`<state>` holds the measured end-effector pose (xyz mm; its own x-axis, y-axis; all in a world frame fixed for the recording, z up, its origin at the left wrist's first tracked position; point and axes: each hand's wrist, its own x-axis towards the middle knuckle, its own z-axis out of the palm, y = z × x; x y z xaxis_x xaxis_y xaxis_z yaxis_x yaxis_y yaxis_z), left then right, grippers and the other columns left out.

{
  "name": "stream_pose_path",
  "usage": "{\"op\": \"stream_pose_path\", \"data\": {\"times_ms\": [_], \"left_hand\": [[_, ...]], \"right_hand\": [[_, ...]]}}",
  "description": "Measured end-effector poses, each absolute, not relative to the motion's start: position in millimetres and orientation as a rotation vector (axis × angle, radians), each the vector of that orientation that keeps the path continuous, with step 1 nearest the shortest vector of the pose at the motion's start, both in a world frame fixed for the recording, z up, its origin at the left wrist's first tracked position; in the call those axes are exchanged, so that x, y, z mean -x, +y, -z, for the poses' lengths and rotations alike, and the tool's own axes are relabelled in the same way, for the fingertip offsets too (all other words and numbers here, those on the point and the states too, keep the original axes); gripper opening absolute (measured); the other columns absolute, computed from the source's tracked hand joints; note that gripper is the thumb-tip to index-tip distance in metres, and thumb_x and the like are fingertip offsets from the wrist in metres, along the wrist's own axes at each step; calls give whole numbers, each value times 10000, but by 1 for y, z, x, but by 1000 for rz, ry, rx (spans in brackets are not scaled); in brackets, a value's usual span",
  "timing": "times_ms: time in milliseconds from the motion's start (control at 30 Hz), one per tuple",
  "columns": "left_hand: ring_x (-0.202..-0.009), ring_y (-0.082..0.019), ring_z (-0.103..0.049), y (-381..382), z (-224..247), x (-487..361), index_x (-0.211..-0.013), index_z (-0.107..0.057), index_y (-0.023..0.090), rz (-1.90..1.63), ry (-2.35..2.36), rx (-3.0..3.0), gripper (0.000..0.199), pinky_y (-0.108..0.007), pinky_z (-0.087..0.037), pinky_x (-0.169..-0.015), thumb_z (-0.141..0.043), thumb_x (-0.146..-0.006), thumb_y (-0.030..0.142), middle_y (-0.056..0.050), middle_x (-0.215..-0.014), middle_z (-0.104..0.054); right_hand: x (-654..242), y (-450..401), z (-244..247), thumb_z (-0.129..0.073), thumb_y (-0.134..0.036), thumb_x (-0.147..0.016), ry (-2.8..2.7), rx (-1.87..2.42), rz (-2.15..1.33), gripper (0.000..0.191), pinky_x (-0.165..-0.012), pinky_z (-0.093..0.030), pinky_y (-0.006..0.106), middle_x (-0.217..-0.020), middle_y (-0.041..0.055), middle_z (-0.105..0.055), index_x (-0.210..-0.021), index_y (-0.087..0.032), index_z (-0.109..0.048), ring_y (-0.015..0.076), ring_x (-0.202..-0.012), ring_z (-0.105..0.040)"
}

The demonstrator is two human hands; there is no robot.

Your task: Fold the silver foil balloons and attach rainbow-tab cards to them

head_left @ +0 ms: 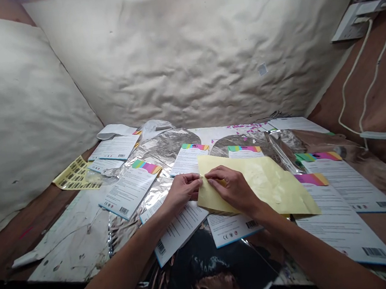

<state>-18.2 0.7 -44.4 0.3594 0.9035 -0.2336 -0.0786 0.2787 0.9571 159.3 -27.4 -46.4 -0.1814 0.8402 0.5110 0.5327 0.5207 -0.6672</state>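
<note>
A pale yellow sheet of paper (268, 178), like sticker backing paper, is held up over the table. My right hand (233, 186) is closed on its left part, thumb and fingertips pinched together. At the sheet's left edge, my left hand (184, 189) pinches with thumb and forefinger, close to the right fingertips. Whether a small label sits between the fingertips is hidden. Under my left wrist lies a white printed packet (184, 223). Another packet (229, 230) shows below the sheet, partly covered by it. Both have a barcode and blue edge.
More white packets with rainbow-coloured tops lie around, at left (132, 187) and right (342, 220). A yellow sheet of barcode labels (79, 175) rests at far left. Crinkled silver film (175, 141) covers parts of the table. White cables (343, 82) hang from a wall socket (352, 22).
</note>
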Motion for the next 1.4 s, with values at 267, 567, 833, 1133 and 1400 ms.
{"op": "stream_pose_path", "data": {"times_ms": [267, 567, 833, 1133, 1400], "left_hand": [[-596, -147, -623, 1, 47, 19, -775, -674, 134, -853, 1002, -1175, 398, -235, -514, -511, -797, -660, 494, -32, -718, -651], [-580, -137, -615, 0, 49, 18, -756, -664, 132, -869, 969, -1193, 384, -234, -515, -525, -792, -682, 486, -22, -688, -635], [-666, -169, -655, -4, 44, 18, -806, -716, 124, -777, 892, -1248, 411, -255, -549, -602, -792, -695, 512, -54, -748, -682], [-650, -154, -630, -9, 48, 16, -770, -689, 126, -690, 800, -1339, 327, -225, -511, -585, -726, -757, 451, -40, -722, -657], [-445, -75, -494, 2, 37, 25, -724, -490, 191, -729, 1053, -1084, 273, -162, -373, -410, -685, -662, 372, 67, -584, -501]], "right_hand": [[-157, -32, 43, -577, -162, -916, -1864, 1130, -453, 170, -837, -532, 340, -992, 52, -698, -995, -236, -709, 204, -947, -663], [-157, -33, 44, -592, -174, -912, -1894, 1145, -431, 143, -823, -525, 338, -987, 51, -690, -1002, -235, -685, 207, -938, -652], [-160, -32, 41, -645, -234, -894, -1869, 1217, -427, 82, -750, -530, 305, -939, 28, -722, -954, -233, -700, 188, -843, -686], [-164, -41, 28, -619, -191, -886, -2083, 1402, -55, 95, -636, -448, 297, -821, 21, -728, -836, -212, -698, 197, -718, -674], [-281, 36, 18, -574, -265, -924, -1850, 1585, 156, 142, -679, -476, 268, -849, 50, -744, -915, -186, -691, 190, -752, -688]]}}
